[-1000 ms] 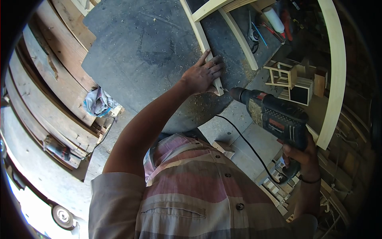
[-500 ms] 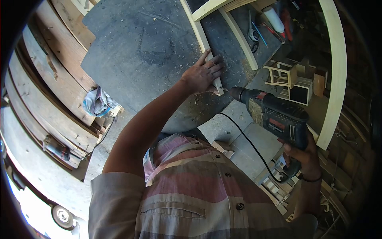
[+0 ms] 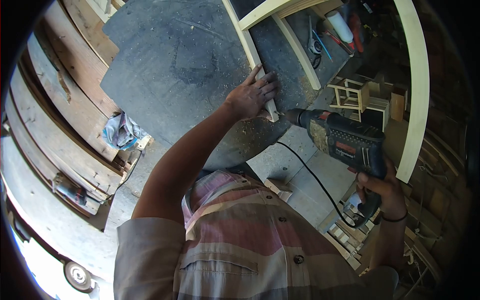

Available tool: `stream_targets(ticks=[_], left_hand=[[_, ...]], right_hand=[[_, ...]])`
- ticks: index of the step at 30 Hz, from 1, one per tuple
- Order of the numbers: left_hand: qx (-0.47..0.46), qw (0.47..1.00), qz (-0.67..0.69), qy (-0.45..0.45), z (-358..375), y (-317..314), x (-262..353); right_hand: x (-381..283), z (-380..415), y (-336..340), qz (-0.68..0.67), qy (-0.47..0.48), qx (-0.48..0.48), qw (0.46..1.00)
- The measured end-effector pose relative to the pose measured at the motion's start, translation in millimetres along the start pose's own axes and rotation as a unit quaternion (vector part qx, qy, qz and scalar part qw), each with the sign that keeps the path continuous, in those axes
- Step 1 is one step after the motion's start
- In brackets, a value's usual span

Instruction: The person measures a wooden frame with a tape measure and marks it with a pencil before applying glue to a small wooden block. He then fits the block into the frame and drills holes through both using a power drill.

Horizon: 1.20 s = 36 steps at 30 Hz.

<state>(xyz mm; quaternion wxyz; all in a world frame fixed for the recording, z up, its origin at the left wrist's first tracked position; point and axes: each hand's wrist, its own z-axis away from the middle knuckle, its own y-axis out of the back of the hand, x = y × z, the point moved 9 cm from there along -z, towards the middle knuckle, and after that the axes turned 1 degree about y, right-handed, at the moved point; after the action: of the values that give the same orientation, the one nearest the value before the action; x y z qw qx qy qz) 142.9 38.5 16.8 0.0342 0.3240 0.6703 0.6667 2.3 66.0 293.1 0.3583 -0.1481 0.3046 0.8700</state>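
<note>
My left hand (image 3: 253, 96) is wrapped over the end of a pale wooden bar (image 3: 248, 46) of a frame that lies on the dark worktable (image 3: 190, 75). In my right hand (image 3: 382, 190) is the handle of a dark power drill (image 3: 345, 140), which points left at the bar's end. The drill's tip is at or very near the wood, just beside my left hand; whether it has entered the wood cannot be made out. A black cord (image 3: 310, 172) runs from the drill's handle and curves under the table edge.
A tape measure (image 3: 314, 46), a blue pencil (image 3: 322, 44) and a white bottle (image 3: 340, 26) lie at the table's far right. A long curved pale board (image 3: 417, 85) stands at the right. Planks (image 3: 75, 100) and a crumpled cloth (image 3: 121, 131) are at the left.
The view has shifted slightly, moving the frame and tools a little to the left in the picture. Both hands keep their holds, and the drill stays at the bar's end.
</note>
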Motion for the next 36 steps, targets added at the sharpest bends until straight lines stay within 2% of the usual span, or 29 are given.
stream_targets(ticks=[2,3,8,18,26,36], left_hand=[[0.001,1.0,0.008,0.002,1,0,0],[0.01,1.0,0.005,0.001,1,1,0],[0.005,1.0,0.019,0.004,1,2,0],[0.008,1.0,0.014,-0.001,2,5,3],[0.02,1.0,-0.008,-0.007,3,7,6],[-0.002,1.0,-0.008,-0.002,3,3,5]], right_hand=[[3,2,10,-0.013,-0.003,0.067,0.998],[3,2,10,-0.011,0.001,0.068,0.998],[5,4,3,-0.015,-0.02,0.02,0.999],[5,10,-9,-0.03,0.018,0.004,0.999],[5,9,-8,-0.035,0.005,-0.03,0.999],[7,48,-7,-0.056,0.102,-0.015,0.993]])
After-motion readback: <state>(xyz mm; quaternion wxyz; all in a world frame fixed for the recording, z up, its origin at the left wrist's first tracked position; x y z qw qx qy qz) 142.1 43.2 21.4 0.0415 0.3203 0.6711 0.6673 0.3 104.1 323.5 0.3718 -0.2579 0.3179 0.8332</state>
